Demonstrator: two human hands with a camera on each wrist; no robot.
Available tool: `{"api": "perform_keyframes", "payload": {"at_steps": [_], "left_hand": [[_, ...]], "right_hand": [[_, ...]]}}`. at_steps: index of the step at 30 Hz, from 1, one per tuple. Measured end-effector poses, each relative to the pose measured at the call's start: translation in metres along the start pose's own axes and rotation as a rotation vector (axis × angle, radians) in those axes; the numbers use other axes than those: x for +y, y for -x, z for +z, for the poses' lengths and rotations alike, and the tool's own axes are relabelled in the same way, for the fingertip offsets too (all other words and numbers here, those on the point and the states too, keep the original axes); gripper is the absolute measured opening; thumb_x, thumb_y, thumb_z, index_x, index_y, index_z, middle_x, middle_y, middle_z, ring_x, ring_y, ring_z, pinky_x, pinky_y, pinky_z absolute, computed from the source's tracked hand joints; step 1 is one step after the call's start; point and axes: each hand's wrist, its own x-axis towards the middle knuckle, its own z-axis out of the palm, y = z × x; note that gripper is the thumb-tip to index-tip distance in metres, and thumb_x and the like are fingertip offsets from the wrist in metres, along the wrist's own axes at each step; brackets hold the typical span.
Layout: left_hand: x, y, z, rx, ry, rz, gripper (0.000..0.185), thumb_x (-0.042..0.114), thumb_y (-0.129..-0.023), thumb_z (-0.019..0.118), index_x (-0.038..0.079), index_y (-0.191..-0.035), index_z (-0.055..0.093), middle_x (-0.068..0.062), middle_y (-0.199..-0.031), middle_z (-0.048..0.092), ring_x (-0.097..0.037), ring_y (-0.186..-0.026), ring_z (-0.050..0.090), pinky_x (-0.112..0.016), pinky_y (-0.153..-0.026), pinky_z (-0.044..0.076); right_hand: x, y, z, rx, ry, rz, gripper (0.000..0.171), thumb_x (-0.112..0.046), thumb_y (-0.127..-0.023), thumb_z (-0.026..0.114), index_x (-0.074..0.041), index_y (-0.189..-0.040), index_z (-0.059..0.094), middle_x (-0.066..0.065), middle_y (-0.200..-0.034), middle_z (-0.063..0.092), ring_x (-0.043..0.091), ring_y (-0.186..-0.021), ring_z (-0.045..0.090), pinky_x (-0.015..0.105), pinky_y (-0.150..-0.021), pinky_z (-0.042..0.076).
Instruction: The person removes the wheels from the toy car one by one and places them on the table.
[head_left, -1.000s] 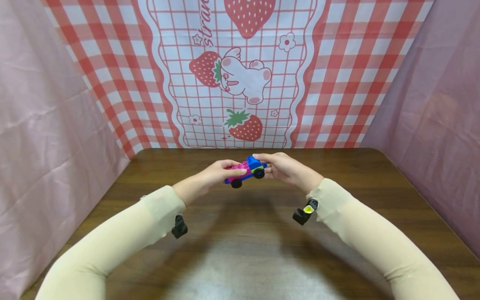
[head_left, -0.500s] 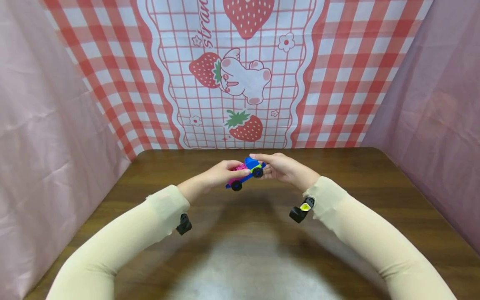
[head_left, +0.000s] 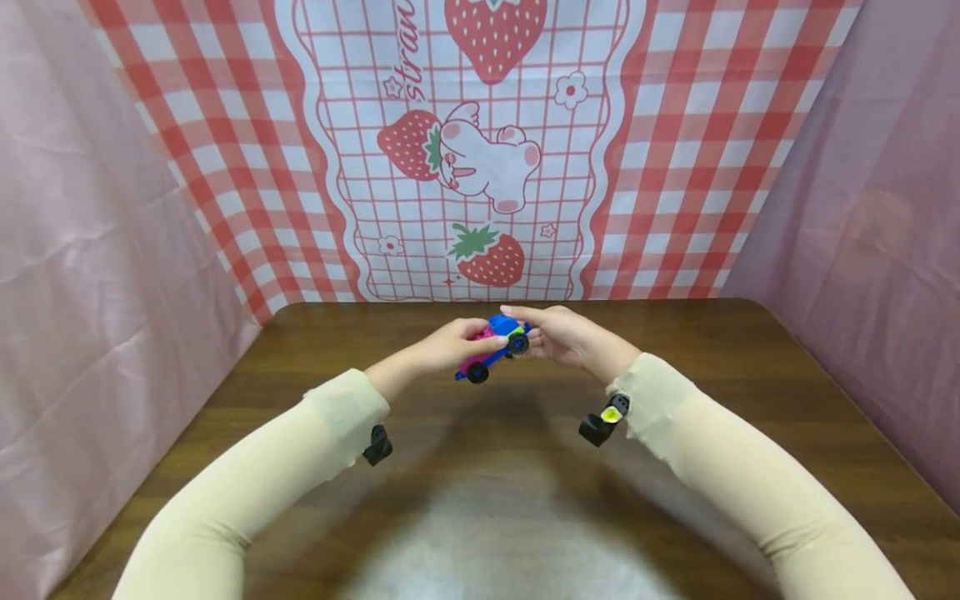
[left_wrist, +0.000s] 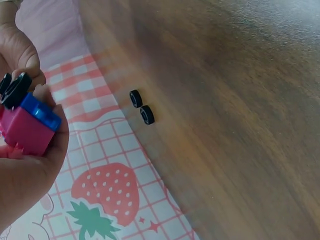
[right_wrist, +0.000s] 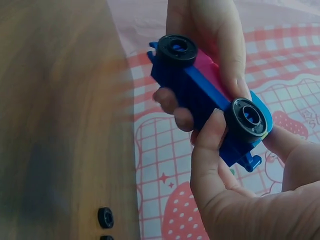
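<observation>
A toy car, with a pink body, blue cab and chassis and black wheels, is held up over the table between both hands. My left hand grips the pink body, thumb along the near side and fingers behind. My right hand holds the front end, its thumb on top of the blue cab. In the right wrist view the blue underside faces the camera, with the right fingers against it beside the front wheel. Part of the pink body is hidden by the left hand.
Two loose black tyres stand on the brown wooden table near its far edge. Behind hangs a red-and-white strawberry cloth. Pink curtains close off both sides.
My left hand has shifted slightly right, and the car has tilted, its rear end lower than before. The right hand has moved a little left and still holds the front.
</observation>
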Motion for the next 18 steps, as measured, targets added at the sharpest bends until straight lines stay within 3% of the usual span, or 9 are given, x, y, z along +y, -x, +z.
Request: {"api": "perform_keyframes", "payload": {"at_steps": [7, 10, 14, 18], "left_hand": [[0.001, 0.006, 0.002, 0.061, 0.016, -0.03, 0.03, 0.031, -0.102, 0.049, 0.002, -0.099, 0.055, -0.005, -0.082, 0.057, -0.012, -0.069, 0.057, -0.024, -0.061, 0.049], [0.001, 0.007, 0.001, 0.08, 0.039, -0.035, 0.031, 0.03, -0.102, 0.049, 0.0, -0.103, 0.055, -0.006, -0.084, 0.058, -0.013, -0.071, 0.059, -0.024, -0.062, 0.051], [-0.002, 0.008, 0.0, 0.089, 0.044, -0.04, 0.028, 0.028, -0.101, 0.05, 0.001, -0.096, 0.054, -0.003, -0.079, 0.055, -0.011, -0.067, 0.056, -0.022, -0.059, 0.048], [-0.003, 0.007, 0.001, 0.091, 0.072, -0.052, 0.026, 0.027, -0.101, 0.052, 0.003, -0.092, 0.053, -0.001, -0.077, 0.054, -0.009, -0.064, 0.054, -0.021, -0.058, 0.046]], "right_hand": [[0.002, 0.007, -0.006, -0.083, -0.037, -0.052, 0.051, -0.029, -0.1, 0.053, 0.011, -0.131, 0.043, 0.009, -0.089, 0.067, 0.017, -0.077, 0.069, 0.029, -0.076, 0.058], [0.004, 0.011, -0.011, -0.136, -0.012, -0.076, 0.046, -0.026, -0.102, 0.05, 0.012, -0.127, 0.044, 0.01, -0.089, 0.069, 0.017, -0.075, 0.069, 0.028, -0.075, 0.058], [0.008, 0.017, -0.013, -0.205, 0.025, -0.125, 0.034, -0.02, -0.104, 0.045, 0.01, -0.118, 0.052, 0.008, -0.084, 0.072, 0.016, -0.073, 0.069, 0.029, -0.073, 0.057], [0.008, 0.024, -0.013, -0.241, 0.089, -0.197, 0.031, -0.018, -0.103, 0.047, 0.01, -0.116, 0.053, 0.008, -0.085, 0.071, 0.016, -0.074, 0.069, 0.031, -0.074, 0.058]]}}
